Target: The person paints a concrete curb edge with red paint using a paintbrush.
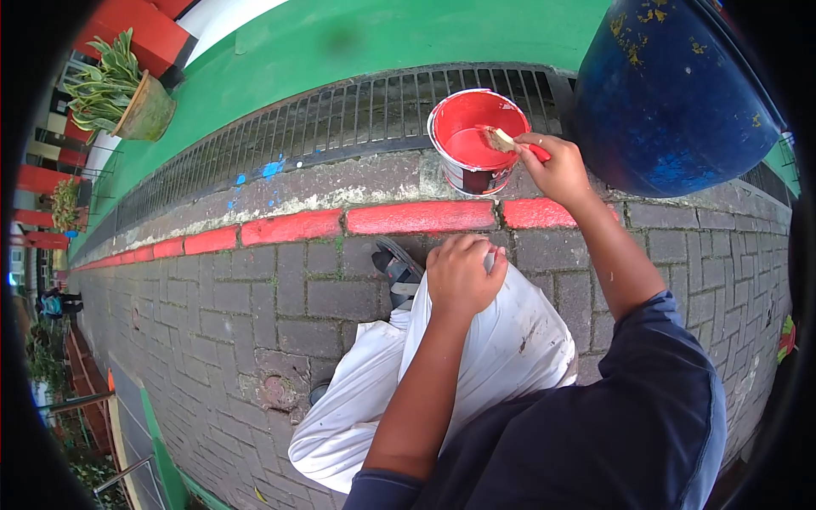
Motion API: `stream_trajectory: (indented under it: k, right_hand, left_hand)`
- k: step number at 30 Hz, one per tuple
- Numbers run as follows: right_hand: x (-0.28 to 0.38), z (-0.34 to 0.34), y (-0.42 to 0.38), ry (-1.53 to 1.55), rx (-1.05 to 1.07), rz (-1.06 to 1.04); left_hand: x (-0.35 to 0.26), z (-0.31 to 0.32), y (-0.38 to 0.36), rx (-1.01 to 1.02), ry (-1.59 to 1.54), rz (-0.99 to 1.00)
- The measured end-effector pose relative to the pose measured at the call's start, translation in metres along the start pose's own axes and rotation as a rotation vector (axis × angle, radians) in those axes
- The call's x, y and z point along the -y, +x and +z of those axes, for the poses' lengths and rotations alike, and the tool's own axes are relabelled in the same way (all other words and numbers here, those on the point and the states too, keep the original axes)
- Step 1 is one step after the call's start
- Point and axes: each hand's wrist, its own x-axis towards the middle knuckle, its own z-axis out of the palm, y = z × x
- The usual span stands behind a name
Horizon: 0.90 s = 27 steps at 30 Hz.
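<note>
My right hand grips a paintbrush by its red handle. The brush's bristle end hangs over the opening of a bucket of red paint, tilted down toward the inside. Smears of red coat the bucket's inner wall and rim. It stands at the edge of a metal drain grate, just behind a row of red-painted kerb bricks. On my bent knee in white trousers lies my left hand, fingers spread over the cloth and holding no tool.
A large dark blue barrel stands right of the bucket, close to my right hand. Grey paving bricks cover the ground. Blue paint spots mark the concrete strip. A potted plant sits on the green floor at upper left.
</note>
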Motion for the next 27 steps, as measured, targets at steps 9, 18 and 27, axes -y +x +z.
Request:
stream_trajectory:
  k: [9, 18, 27]
  right_hand:
    - [-0.002, 0.005, -0.020, 0.011, -0.134, -0.014]
    - [-0.025, 0.016, -0.039, 0.895, -0.313, 0.692]
    - [-0.067, -0.028, -0.104, 1.338, -0.416, 0.943]
  left_hand:
    - [0.000, 0.001, -0.002, -0.004, -0.002, -0.005]
    - [-0.002, -0.001, 0.001, -0.006, 0.005, -0.008]
    - [-0.004, -0.002, -0.001, 0.012, 0.032, -0.003]
